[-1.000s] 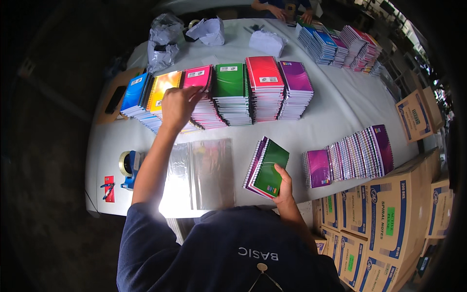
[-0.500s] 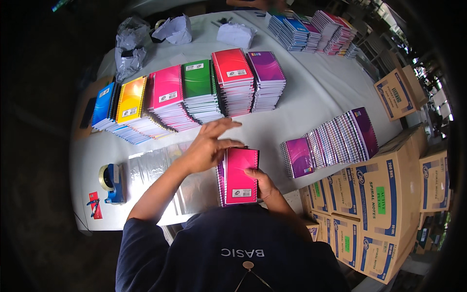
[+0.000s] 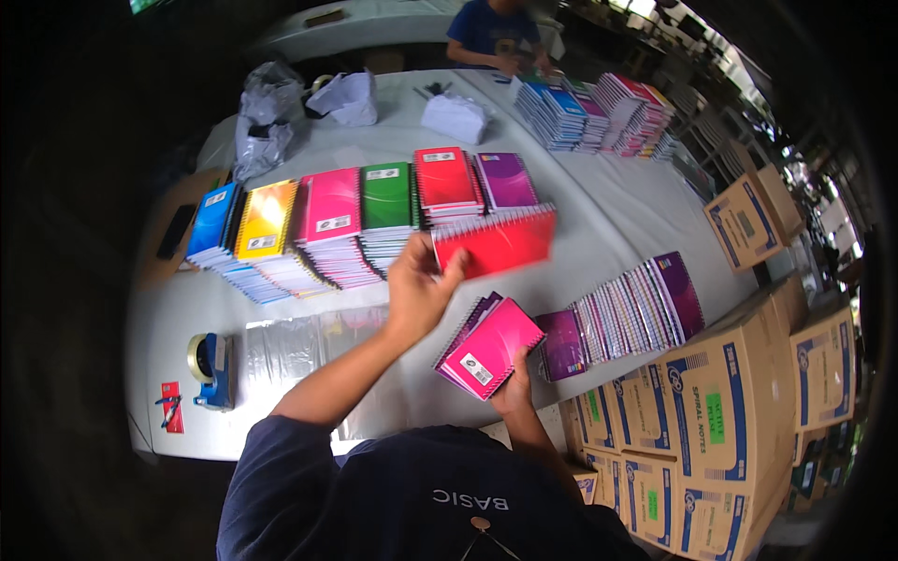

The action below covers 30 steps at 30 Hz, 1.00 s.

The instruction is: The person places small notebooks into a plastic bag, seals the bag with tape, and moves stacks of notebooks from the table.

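Above the worktop (image 3: pixel 617 210), the left hand (image 3: pixel 418 290) now pinches a red notebook (image 3: pixel 496 241) freshly lifted from the stacks. The right hand's (image 3: pixel 513 393) fingers grip a small bundle (image 3: pixel 486 346), pink on top since half a second ago, so the set is growing.

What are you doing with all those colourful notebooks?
A person's left hand lifts a red spiral notebook over the table, above the sorted notebook piles. The right hand holds a small stack of notebooks with a pink one on top. Cardboard boxes stand to the right.
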### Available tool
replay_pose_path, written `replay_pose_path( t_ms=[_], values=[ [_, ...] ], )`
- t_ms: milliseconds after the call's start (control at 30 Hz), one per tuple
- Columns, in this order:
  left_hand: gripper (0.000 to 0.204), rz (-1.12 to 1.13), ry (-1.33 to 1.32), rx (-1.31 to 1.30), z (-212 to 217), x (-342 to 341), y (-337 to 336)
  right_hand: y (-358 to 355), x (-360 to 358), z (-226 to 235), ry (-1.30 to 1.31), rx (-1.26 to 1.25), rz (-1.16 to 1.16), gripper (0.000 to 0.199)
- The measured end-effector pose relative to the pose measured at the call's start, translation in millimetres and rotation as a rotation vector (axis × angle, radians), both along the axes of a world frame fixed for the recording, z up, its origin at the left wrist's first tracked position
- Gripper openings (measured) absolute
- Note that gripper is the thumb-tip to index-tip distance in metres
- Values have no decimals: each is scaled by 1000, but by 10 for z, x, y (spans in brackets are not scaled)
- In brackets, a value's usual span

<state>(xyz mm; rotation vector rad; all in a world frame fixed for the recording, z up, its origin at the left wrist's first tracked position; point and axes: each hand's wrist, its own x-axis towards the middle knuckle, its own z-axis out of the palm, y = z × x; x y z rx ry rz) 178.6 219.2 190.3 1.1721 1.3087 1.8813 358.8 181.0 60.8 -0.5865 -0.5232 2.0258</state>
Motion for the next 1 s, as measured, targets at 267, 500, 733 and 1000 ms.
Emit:
replay_pose_path(
  t_ms=[267, 500, 733, 1000],
  values=[
    [74, 415, 920, -134, -357, -573, -736, -64, -207, 117, -100, 44, 39, 46],
    [31, 693, 1194, -135, 226, -1678, -881, -81, -436, 197, -57, -3, 272, 55],
    [42, -96, 1327, -40, -170, -459, -1349, -107, -512, 71, 26, -26, 306, 54],
    [42, 542, 1481, -347, 24, -2205, -743, -159, -421, -13, -4, -50, 368, 43]
  ],
)
